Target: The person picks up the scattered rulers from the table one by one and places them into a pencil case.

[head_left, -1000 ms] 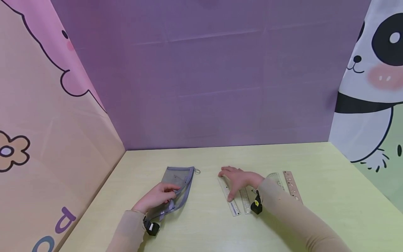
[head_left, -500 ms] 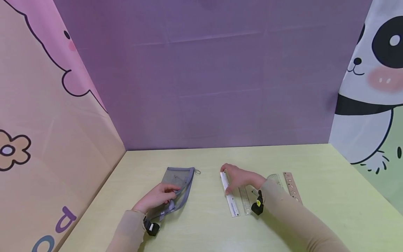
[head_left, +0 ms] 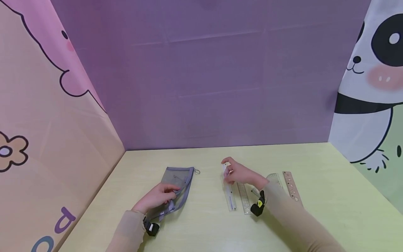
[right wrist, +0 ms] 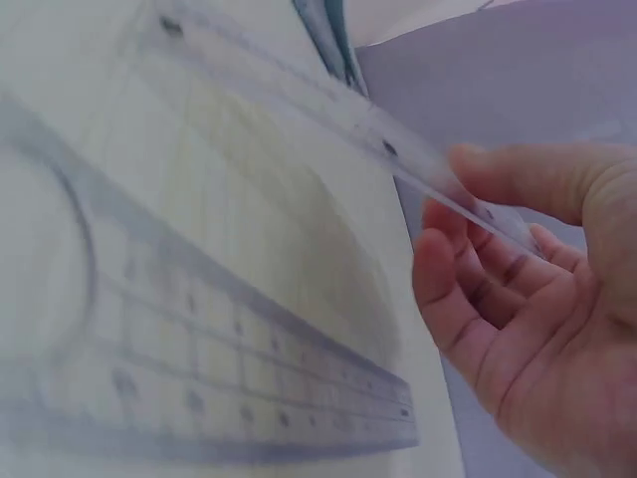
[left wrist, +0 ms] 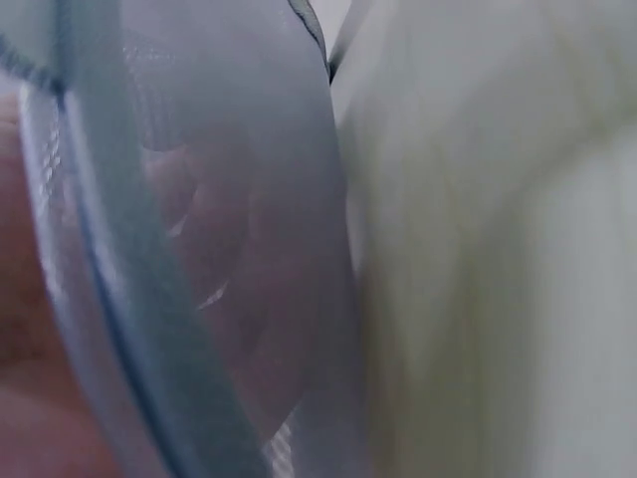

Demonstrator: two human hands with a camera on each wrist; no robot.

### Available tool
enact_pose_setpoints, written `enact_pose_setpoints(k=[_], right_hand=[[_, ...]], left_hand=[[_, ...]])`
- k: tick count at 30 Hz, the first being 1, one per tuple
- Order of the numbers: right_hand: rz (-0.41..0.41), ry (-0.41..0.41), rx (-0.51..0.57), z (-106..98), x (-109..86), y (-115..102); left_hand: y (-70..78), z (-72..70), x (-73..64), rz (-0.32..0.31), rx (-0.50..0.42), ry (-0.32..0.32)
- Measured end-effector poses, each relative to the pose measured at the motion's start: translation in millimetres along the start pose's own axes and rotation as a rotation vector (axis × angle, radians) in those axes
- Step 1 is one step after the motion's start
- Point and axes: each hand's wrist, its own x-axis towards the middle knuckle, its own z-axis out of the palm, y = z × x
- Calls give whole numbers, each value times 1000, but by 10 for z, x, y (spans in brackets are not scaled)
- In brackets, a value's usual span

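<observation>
My left hand (head_left: 158, 194) pinches the edge of a grey-purple mesh zipper pouch (head_left: 171, 173), which lies on the left part of the table. In the left wrist view, the pouch's mesh (left wrist: 269, 199) and blue-grey trim fill the near side. To the right, my right hand (head_left: 241, 174) holds a clear straight ruler (head_left: 231, 200) near its far end. Seen from the right wrist, thumb and fingers pinch this ruler (right wrist: 279, 85) above the table. Just beside it lies another clear ruler (head_left: 244, 199) with a grid of markings and a round cutout.
A clear protractor-like piece (head_left: 275, 178) lies partly behind the right sleeve. Further right is a pink ruler (head_left: 292, 187) with cutouts. Small ring (head_left: 197, 172) hangs off the pouch corner. A purple wall (head_left: 195, 87) closes the back of the pale table (head_left: 201, 231).
My right hand has closed its fingers on the clear straight ruler, lifted it and shifted it slightly away from me. The left hand and the pouch stay put.
</observation>
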Motion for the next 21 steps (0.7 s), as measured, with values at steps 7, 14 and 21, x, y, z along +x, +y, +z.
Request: enact_pose_setpoints(k=[7,14,21], right_hand=[[83,148,280,110,53,100],[130,179,477,302,24,40],[174,177,737,482,11,28]], left_hand=[[5,48,16,33,89,17],[78,153,42,-15,204,86],[193,209,64,-44,340,139]])
